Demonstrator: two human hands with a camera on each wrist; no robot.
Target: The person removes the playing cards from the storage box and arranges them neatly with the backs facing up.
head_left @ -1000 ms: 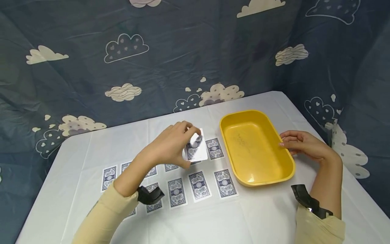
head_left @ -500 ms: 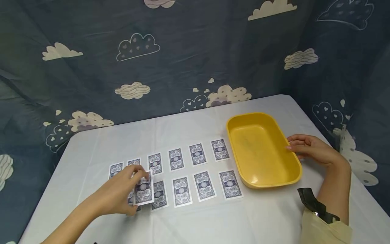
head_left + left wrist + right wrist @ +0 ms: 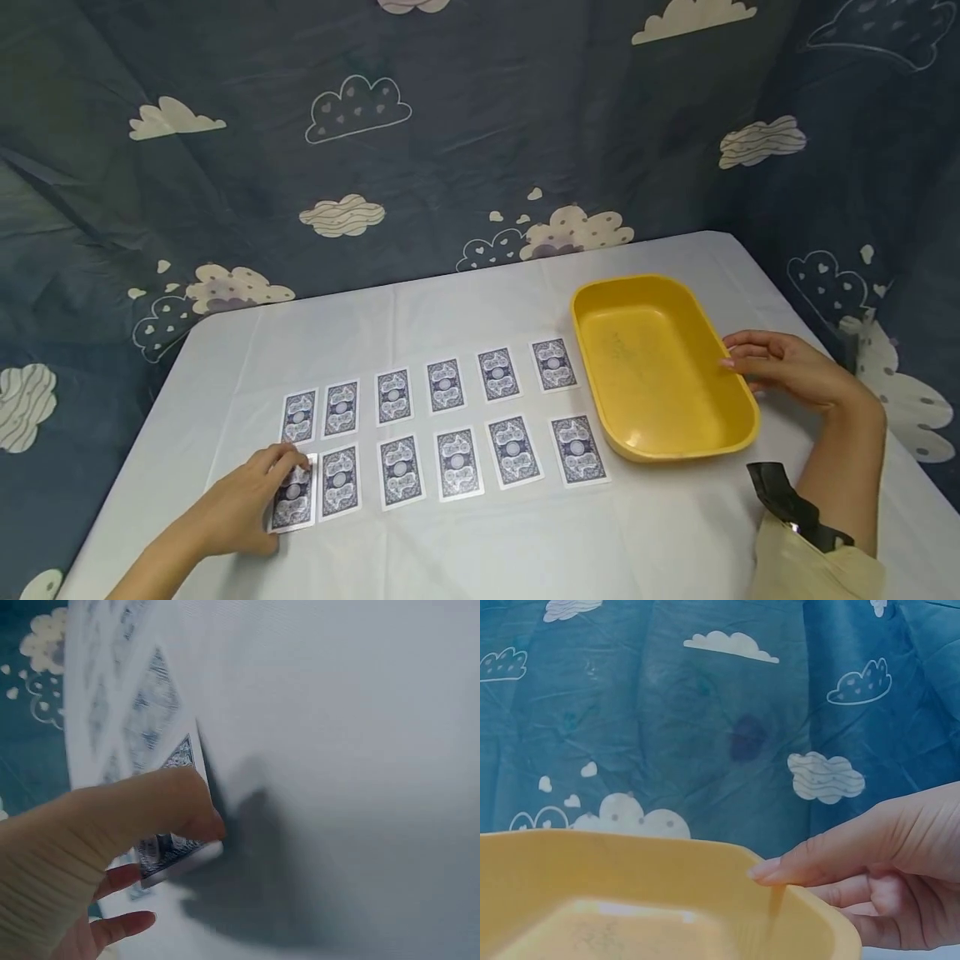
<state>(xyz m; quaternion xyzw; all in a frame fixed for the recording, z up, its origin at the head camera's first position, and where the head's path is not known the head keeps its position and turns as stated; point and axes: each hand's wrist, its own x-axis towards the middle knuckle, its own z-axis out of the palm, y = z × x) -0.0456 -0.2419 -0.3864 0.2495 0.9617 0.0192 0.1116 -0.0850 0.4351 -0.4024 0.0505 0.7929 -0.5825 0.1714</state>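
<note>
At the left end of the front row, my left hand (image 3: 234, 504) holds a playing card (image 3: 295, 500) by its edges, thumb at the near end and fingers at the far end. Its patterned blue-and-white back faces up. In the left wrist view the thumb (image 3: 202, 817) lies along the card's near edge, and a dark shadow falls on the cloth beside it. Over on the right, my right hand (image 3: 798, 367) pinches the right rim of an empty yellow plastic tub (image 3: 663, 379). The thumb (image 3: 772, 870) is over the rim, with the other fingers outside the wall.
Two rows of face-down cards (image 3: 457, 462) lie between the left hand and the tub. White cloth (image 3: 480, 550) covers the table. Behind it hangs a dark blue curtain (image 3: 480, 150) printed with clouds.
My left hand has carried the card leftward from over the back row's right part, down to the front row's left end. The right hand stays on the tub; the head view has shifted slightly.
</note>
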